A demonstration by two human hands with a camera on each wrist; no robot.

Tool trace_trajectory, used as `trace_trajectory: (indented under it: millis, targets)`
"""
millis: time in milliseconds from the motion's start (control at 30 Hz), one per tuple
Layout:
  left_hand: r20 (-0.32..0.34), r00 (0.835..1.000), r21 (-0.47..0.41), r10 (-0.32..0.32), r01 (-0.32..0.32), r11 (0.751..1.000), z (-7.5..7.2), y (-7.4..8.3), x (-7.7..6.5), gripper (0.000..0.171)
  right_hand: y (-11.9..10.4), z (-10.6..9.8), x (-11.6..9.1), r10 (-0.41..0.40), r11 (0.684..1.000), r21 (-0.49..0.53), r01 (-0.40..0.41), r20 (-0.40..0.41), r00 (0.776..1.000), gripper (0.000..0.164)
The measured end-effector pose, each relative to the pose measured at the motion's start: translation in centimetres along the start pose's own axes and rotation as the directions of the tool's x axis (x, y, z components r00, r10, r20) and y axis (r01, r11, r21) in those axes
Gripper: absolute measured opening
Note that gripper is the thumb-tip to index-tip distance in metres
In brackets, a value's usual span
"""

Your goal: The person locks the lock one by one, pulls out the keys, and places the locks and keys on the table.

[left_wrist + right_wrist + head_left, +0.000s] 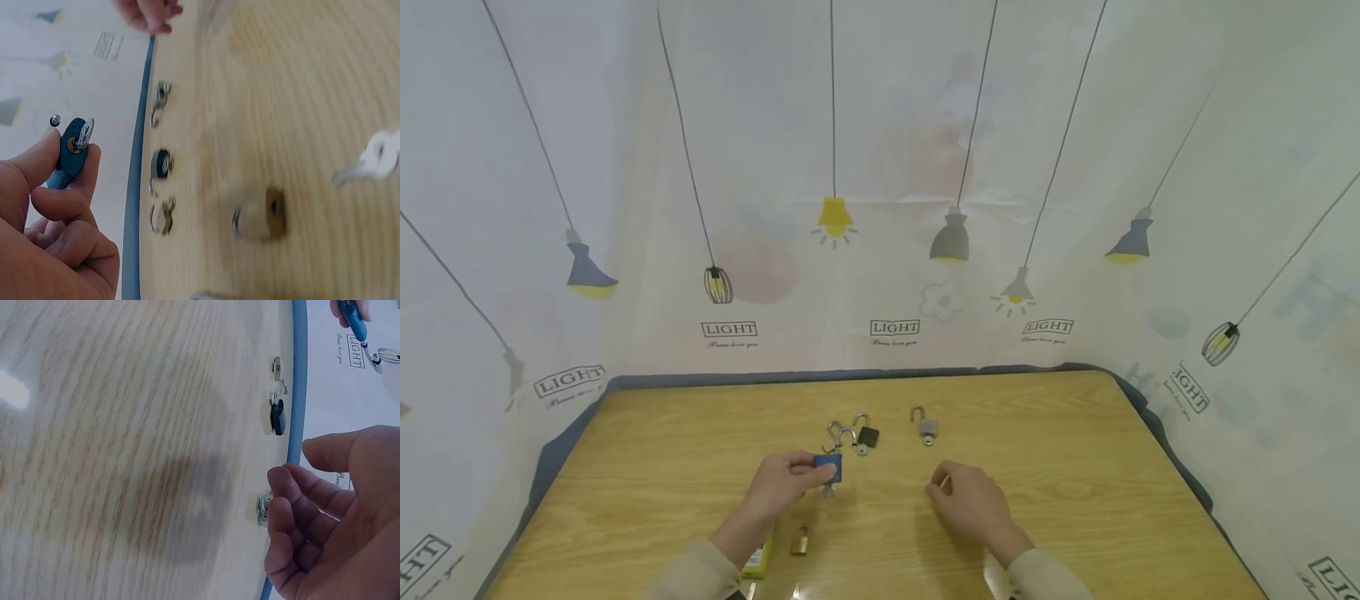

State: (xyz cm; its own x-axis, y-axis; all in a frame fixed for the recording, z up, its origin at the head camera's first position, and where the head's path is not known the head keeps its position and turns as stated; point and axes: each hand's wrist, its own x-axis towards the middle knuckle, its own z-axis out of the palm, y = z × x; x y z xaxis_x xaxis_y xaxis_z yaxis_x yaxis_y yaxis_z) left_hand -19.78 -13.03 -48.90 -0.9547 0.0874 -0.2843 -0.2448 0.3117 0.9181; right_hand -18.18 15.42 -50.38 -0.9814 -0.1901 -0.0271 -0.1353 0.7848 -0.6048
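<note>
My left hand [778,487] pinches a blue padlock [829,468] by its body between thumb and fingers, above the table. Its shackle stands open in the right wrist view, and a silver key [85,135] sits in its keyhole. My right hand [973,502] hovers over the table with loosely curled fingers and holds nothing. Farther back lie a black padlock [868,437] and a grey padlock [928,428], both with raised shackles and keys. A small brass-coloured padlock [165,217] beside the black one is partly hidden in the head view. Nearer me sits a closed brass padlock [800,543].
A yellow-green packet [757,560] lies by my left forearm, partly covered. In the left wrist view a loose key [378,156] rests on the wooden table [1075,483]. A printed curtain [880,275] surrounds the table's back and sides.
</note>
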Motion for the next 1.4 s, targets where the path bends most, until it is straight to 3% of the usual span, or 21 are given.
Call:
trace_trajectory:
  millis: [233, 367, 667, 1067, 1167, 1400]
  targets:
    - [0.064, 0.998, 0.043, 0.017, -0.020, 0.999, 2.3, 0.1, -1.6, 0.061, -0.2, -0.2, 0.6, -0.116, 0.993, 0.037, 0.116, 0.000, 0.993, 0.019]
    - [0.092, 0.995, 0.034, 0.049, -0.053, 0.998, 3.2, -0.3, -1.9, 0.056, -0.3, -0.3, 1.1, -0.140, 0.979, 0.153, 0.136, 0.016, 0.990, 0.024]
    - [0.156, 0.987, -0.011, 0.031, -0.029, 1.000, 4.5, -1.5, -2.4, 0.041, -0.7, 0.0, 1.7, -0.223, 0.896, 0.407, 0.180, 0.061, 0.973, 0.024]
    - [0.148, 0.988, 0.014, 0.041, -0.044, 0.999, 4.8, -1.7, -2.5, 0.052, -1.6, 0.8, 2.4, -0.376, 0.800, 0.544, 0.253, 0.125, 0.918, 0.031]
    - [0.155, 0.987, 0.008, 0.035, -0.036, 0.999, 4.8, -1.7, -2.4, 0.046, -1.6, 0.9, 2.5, -0.384, 0.797, 0.550, 0.249, 0.144, 0.912, 0.030]
    - [0.145, 0.989, 0.010, 0.040, -0.042, 0.999, 5.0, -1.7, -2.5, 0.045, -2.3, 1.0, 2.5, -0.337, 0.818, 0.540, 0.200, 0.168, 0.926, 0.026]
